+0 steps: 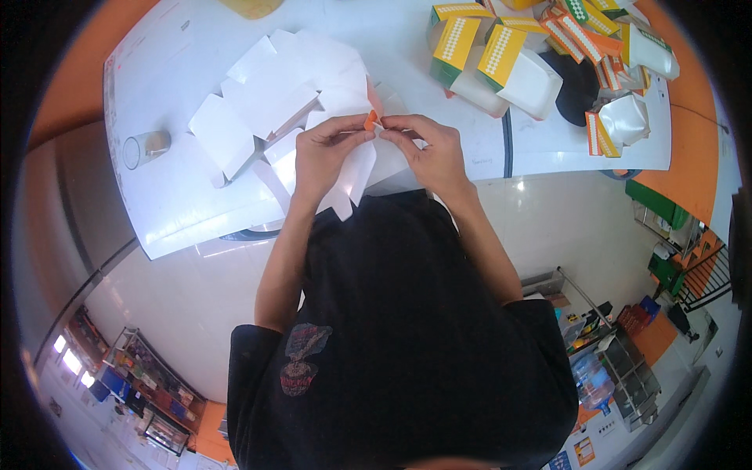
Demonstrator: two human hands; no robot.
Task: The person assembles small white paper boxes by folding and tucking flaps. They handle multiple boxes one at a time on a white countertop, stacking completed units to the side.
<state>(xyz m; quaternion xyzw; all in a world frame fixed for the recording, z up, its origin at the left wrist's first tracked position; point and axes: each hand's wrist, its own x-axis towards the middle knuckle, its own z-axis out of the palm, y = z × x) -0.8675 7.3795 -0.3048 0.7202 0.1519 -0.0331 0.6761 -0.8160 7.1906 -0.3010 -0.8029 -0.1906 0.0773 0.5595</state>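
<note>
Both grips (374, 135) pinching flat carton (356, 168)

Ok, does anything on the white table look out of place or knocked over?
Mostly the clear cylindrical cup at the table's left edge: it lies on its side. The folded orange-and-yellow cardboard boxes sit in a tumbled heap, not stacked. Both hands pinch a flat white carton blank; no damage visible.

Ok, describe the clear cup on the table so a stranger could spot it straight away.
Start at the white table and go to its left edge. The clear cup lies there on its side, apart from the flat white carton blanks, the only see-through round thing there.
</note>
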